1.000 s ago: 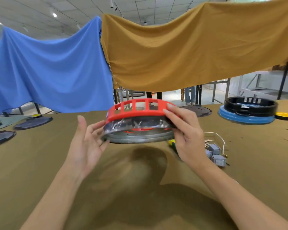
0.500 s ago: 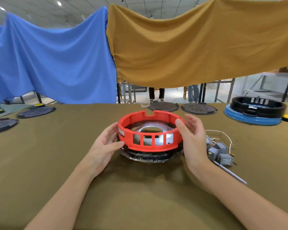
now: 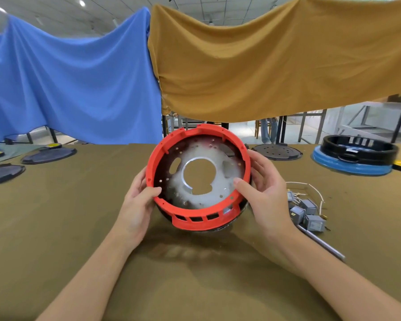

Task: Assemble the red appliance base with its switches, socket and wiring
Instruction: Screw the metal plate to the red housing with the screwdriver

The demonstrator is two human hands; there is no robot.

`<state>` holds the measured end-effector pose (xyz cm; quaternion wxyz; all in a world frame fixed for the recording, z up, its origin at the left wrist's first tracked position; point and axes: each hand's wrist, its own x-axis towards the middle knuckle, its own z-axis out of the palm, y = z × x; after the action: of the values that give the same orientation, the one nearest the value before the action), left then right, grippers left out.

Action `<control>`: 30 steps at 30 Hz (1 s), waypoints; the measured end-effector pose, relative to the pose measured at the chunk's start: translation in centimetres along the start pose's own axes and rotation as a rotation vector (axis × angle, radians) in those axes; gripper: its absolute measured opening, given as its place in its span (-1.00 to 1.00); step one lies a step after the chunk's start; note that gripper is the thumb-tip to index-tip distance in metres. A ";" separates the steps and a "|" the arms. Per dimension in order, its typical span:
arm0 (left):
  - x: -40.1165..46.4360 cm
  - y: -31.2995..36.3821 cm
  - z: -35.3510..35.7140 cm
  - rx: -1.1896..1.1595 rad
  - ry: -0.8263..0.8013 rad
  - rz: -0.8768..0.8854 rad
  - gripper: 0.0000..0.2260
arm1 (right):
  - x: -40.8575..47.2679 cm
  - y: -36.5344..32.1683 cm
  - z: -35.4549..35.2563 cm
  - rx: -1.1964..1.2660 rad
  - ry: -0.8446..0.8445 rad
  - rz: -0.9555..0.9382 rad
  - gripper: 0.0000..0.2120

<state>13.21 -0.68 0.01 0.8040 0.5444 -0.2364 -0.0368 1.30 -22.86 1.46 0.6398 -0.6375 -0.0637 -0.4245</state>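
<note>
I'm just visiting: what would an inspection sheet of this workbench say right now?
Surface: olive cloth-covered table.
Job's things: red appliance base held tilted toward the camera, metal plate inside; grey switches to its right.
Clutter: metal rod; dark discs; black ring on blue base.
Grippers: left hand and right hand grip the rim.
Cables: white wire by the switches.
Surroundings: blue cloth and mustard cloth hang behind.
</note>
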 end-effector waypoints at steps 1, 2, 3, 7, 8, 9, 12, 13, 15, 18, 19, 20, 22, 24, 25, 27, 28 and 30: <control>0.0 0.1 0.0 0.010 0.016 -0.001 -0.52 | 0.0 0.0 -0.1 -0.008 0.006 0.007 -0.46; -0.1 0.2 0.0 0.024 0.033 -0.001 -0.55 | 0.1 0.0 -0.1 -0.023 0.012 0.017 -0.47; -0.1 0.2 0.0 0.044 0.050 -0.007 -0.59 | 0.1 0.1 -0.1 -0.052 0.021 0.034 -0.50; 0.0 -0.5 0.1 0.264 0.136 -0.032 -0.80 | 0.1 1.1 -0.3 -0.321 0.062 0.207 -0.71; 0.0 -0.8 0.1 0.347 0.139 -0.025 -0.85 | 0.2 1.3 -0.4 -0.396 0.037 0.272 -0.74; 0.0 -1.1 0.1 0.422 0.142 -0.009 -0.87 | 0.3 1.5 -0.6 -0.465 0.004 0.321 -0.76; 0.1 -1.6 -0.4 0.672 0.195 0.058 -0.80 | 0.8 1.6 -0.9 -0.584 -0.032 0.337 -0.74; 0.1 -1.6 -0.5 0.719 0.211 0.075 -0.79 | 1.0 1.5 -0.9 -0.587 -0.033 0.324 -0.74; -0.1 -1.6 -0.4 0.675 0.183 0.080 -0.82 | 1.0 1.4 -1.0 -0.561 -0.034 0.307 -0.76; -0.8 -1.3 0.0 0.670 0.048 0.130 -0.54 | 1.3 1.2 -1.3 -0.521 -0.014 0.295 -0.85; -1.1 -1.3 0.0 0.693 -0.003 0.181 -0.49 | 1.6 1.0 -1.6 -0.536 0.002 0.280 -0.85; -1.4 -1.2 0.1 0.721 -0.046 0.232 -0.48 | 1.8 0.8 -1.9 -0.569 0.024 0.262 -0.85; -1.9 -1.2 0.2 0.778 -0.094 0.303 -0.52 | 2.1 0.2 -3.0 -0.655 0.067 0.248 -0.85; -2.1 -1.1 0.2 0.825 -0.109 0.334 -0.60 | 1.7 -0.5 -4.5 -0.738 0.066 0.268 -0.83; -2.1 -1.1 0.2 0.846 -0.108 0.351 -0.63 | 1.3 -0.8 -5.4 -0.798 0.051 0.256 -0.81; -2.0 -1.1 0.3 0.900 -0.094 0.386 -0.63 | 0.2 -1.4 -7.0 -0.955 0.011 0.203 -0.79; -2.0 -1.1 0.5 0.928 -0.090 0.406 -0.60 | -0.4 -1.7 -7.8 -1.040 0.000 0.180 -0.78; -2.2 -1.1 0.7 0.962 -0.101 0.433 -0.57 | -1.7 -2.0 -9.1 -1.226 -0.028 0.161 -0.72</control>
<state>11.17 -1.04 -1.52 0.4403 0.7879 -0.3721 0.2164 -5.19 -29.67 0.34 0.1861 -0.8975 0.2319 -0.3258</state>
